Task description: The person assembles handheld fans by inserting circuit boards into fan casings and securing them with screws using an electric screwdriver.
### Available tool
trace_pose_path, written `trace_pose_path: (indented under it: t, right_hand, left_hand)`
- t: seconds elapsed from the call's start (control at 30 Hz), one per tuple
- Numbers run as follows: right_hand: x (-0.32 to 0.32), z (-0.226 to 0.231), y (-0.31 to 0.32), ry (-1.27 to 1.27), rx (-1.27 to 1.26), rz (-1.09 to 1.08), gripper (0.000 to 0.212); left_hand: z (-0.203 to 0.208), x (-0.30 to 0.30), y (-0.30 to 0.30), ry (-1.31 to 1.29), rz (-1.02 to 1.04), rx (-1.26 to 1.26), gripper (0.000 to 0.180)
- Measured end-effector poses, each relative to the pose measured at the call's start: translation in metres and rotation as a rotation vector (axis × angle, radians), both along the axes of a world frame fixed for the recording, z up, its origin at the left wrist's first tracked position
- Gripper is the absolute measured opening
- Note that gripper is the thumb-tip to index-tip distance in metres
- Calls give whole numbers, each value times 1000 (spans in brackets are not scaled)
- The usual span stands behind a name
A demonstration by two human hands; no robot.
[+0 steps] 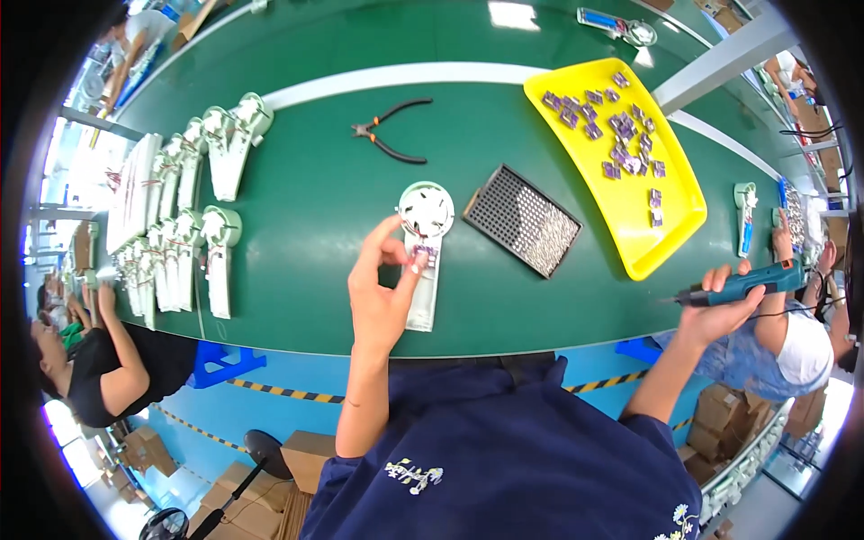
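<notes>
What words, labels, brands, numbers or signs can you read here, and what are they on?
None reads clearly.
Navy shirt: embroidered marks, too small to make out.
Electric screwdriver in the right hand: any marking too small to read.
Yellow tray: no visible text.

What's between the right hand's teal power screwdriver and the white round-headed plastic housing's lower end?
Nothing visible on the direct line; the black rectangular perforated tray and yellow plastic tray lie beyond it. The left hand overlaps the housing higher up.
</notes>
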State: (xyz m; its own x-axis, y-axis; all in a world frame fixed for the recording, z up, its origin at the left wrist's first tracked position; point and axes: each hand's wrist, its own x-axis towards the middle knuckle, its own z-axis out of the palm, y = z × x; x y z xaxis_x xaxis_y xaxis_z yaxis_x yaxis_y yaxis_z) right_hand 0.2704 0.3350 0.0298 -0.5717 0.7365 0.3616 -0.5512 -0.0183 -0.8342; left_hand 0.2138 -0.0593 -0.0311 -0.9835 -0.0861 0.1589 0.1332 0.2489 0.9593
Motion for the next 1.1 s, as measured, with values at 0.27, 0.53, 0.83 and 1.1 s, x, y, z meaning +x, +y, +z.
trace_pose_path:
  t: [0.27,0.53,0.83,1.1]
  right_hand:
    - [12,-50,67,-279,-218,-313,31]
    - [10,-64,72,-298,-377,-272,25]
    - [3,-74,80,-906,348,-318,67]
    - [-1,-65,68,-1018,579,-363,66]
  left_hand:
    - [27,-24,-14,-117,-424,-181,40]
    - [12,-22,-8,44,-326,-188,20]
    - [18,0,30,-66,187,-86,16]
    - [30,-17,31,104,279,-286,14]
